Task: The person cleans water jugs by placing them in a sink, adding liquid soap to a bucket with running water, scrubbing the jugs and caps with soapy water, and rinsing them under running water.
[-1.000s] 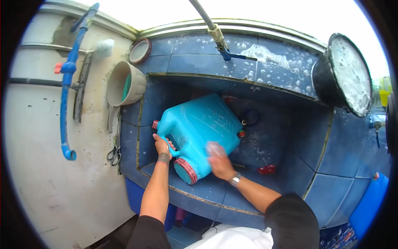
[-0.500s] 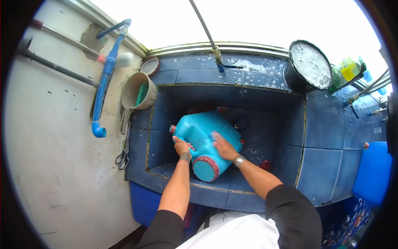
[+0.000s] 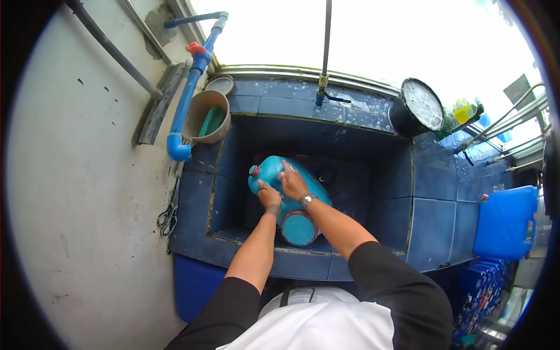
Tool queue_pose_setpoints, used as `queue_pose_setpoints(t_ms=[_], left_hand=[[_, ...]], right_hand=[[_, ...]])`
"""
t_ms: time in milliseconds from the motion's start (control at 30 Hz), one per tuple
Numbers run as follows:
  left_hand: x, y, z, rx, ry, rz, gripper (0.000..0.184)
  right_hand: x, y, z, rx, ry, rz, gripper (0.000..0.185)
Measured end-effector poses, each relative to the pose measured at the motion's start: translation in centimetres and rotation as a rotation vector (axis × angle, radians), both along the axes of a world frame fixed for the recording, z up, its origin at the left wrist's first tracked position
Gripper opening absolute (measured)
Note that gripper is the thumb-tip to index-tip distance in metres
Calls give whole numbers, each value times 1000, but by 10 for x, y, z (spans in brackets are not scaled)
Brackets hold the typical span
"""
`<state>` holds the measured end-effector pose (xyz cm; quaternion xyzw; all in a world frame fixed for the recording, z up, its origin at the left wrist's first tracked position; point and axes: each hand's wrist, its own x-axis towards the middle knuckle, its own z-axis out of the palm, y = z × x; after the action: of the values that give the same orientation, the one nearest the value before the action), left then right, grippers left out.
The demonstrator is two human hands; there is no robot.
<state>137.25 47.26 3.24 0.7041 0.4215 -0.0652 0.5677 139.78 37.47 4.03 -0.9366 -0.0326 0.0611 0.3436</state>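
A turquoise plastic jug (image 3: 270, 168) lies tilted in the blue-tiled sink (image 3: 402, 175). Its small red-rimmed cap (image 3: 254, 170) points to the upper left, while the wide red-rimmed lid (image 3: 299, 228) faces me. My left hand (image 3: 269, 195) is wrapped around the jug's handle. Against the upper side of the body rests my right hand (image 3: 293, 182), fingers stretched out and pointing toward the far end, with nothing visible in it. A drain fitting (image 3: 328, 175) shows on the dark sink floor beyond the jug.
A beige dipper (image 3: 201, 119) holding something green stands at the left rim, near scissors (image 3: 167, 220). A blue-handled tap (image 3: 322, 98) is behind the sink. On the right are a black bucket (image 3: 401, 114) of suds and a blue jerrycan (image 3: 504, 224). A blue pipe (image 3: 188, 111) juts out.
My right hand has slid across the jug toward the upper left, closer to my left hand. My left hand keeps its hold. The camera view has shifted, showing more of the right side.
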Motion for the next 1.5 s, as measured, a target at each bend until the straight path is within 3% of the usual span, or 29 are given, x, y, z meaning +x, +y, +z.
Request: queue_pose_setpoints(t_ms=[33, 67, 167, 200, 267, 300, 400, 467, 567, 633, 667, 767, 833, 867, 900, 933, 967, 1000, 1033, 1100, 1133, 1200, 1233, 1267, 1333, 1367, 1400, 1433, 1500], left_hand=[[11, -5, 7, -35, 4, -29, 83], [22, -4, 10, -40, -16, -13, 83], [15, 15, -7, -91, 21, 35, 86], [11, 17, -18, -99, 30, 29, 86], [10, 24, -46, 154, 12, -123, 83], [12, 25, -49, 281, -4, -191, 81], [19, 24, -51, 347, -59, -246, 81], [0, 29, -56, 384, -43, -288, 80], [6, 41, -22, -17, 162, -382, 85], [7, 34, -20, -72, 133, -346, 83], [5, 28, -23, -118, 114, -312, 81], [-5, 28, -33, -183, 58, -260, 76], [-7, 31, -31, -344, -19, -266, 60], [-9, 31, -8, -455, 54, -280, 54], [-13, 28, 3, -457, 75, -292, 51], [-16, 24, -30, -637, 35, -212, 49], [-22, 36, -32, -498, 58, -444, 48], [-30, 34, -22, -273, 51, -479, 50], [-43, 36, -28, -268, -60, -549, 54], [-57, 46, 39, -408, -20, -759, 51], [-59, 52, 76, -399, -32, -780, 51], [-50, 53, 154, 94, -199, -1341, 36], [-45, 55, 185, 188, -496, -1318, 31], [-39, 57, 216, 279, -788, -1271, 25], [-29, 60, 318, 459, -999, -1117, 19], [-13, 69, 353, 617, -1176, -1034, 17], [7, 78, 384, 661, -1275, -933, 16], [45, 96, 392, 823, -1269, -890, 22], [125, 117, 389, 1291, -1337, -799, 25]], right_hand=[[16, -4, 7, 16, 168, -41, 32], [20, -3, 12, 10, 148, -25, 32], [-37, -3, 12, -202, -83, 335, 26], [-50, -20, 14, -210, -72, 330, 26], [-65, -50, 24, 88, 23, 523, 26], [-61, -50, 27, 77, 20, 531, 26], [-33, -39, 33, -5, -98, 578, 26], [-35, -32, 36, -79, -11, 595, 27], [-51, -34, 49, -248, 125, 601, 28], [-77, -72, 48, 136, -25, 470, 29], [-81, -70, 48, 125, -25, 477, 29], [-87, -59, 42, 203, -98, 10, 26], [-57, -34, 47, 1, -40, -101, 26], [-43, -19, 15, 267, -52, -161, 29], [-37, 5, -4, 129, 107, -181, 28], [-30, 18, 16, -107, 380, 115, 34], [-29, 9, 15, 65, 355, 144, 43], [-21, 0, 15, 188, 358, 301, 53], [-27, -4, 14, 602, 787, -226, 60], [-27, -28, 22, 442, 825, 47, 66], [-27, -28, 28, 451, 803, 36, 66], [-29, -22, 45, 42, 714, 305, 63], [-34, -22, 46, 39, 706, 298, 63], [-45, -19, 41, -49, 522, 261, 62], [-60, -9, 32, -209, 143, 192, 61], [-68, -11, 30, -206, 136, 197, 61], [-82, -19, 28, -273, -165, 322, 56], [-96, -31, 27, -343, -467, 443, 51], [-118, -51, 54, -441, -367, 634, 48]])
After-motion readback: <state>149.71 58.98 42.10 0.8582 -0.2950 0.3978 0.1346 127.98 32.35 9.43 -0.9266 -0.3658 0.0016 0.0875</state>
